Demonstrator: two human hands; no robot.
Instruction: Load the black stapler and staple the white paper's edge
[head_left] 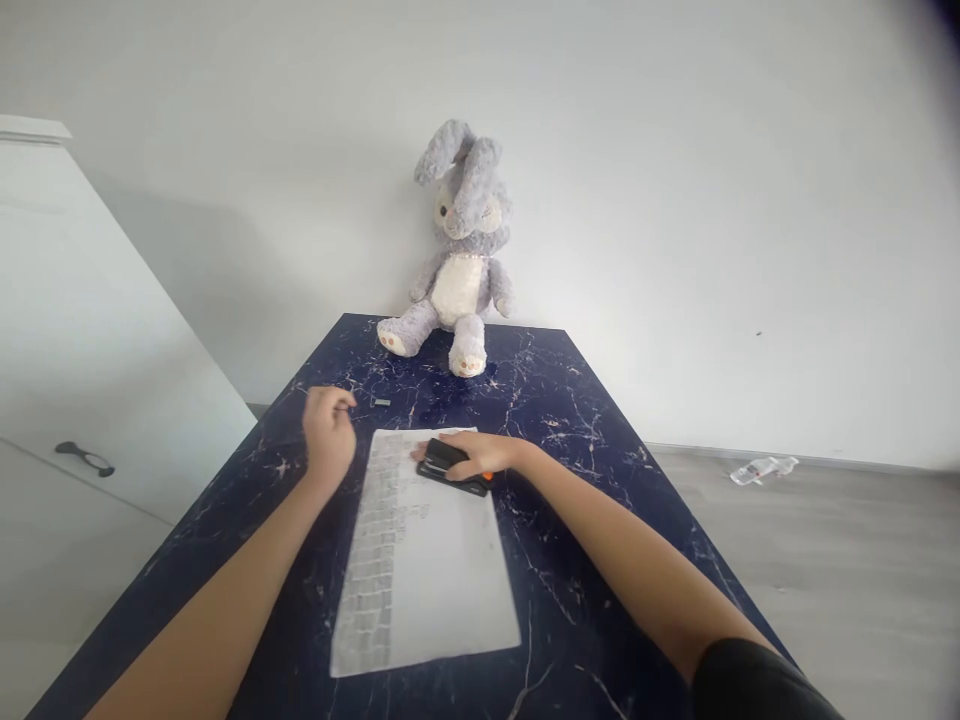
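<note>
A white sheet of paper (427,560) lies on the dark blue marble table (570,420). My right hand (480,455) rests at the sheet's far right corner, closed round a black stapler with an orange end (446,465). My left hand (328,432) hovers just left of the sheet's far edge, fingers curled and pinched together; whether anything is in them cannot be made out. A small strip of staples (382,402) lies on the table a little beyond the left hand.
A grey and white plush rabbit (457,260) sits at the table's far edge against the white wall. A white cabinet with a dark handle (86,458) stands to the left. A crumpled plastic bottle (763,468) lies on the grey floor at right.
</note>
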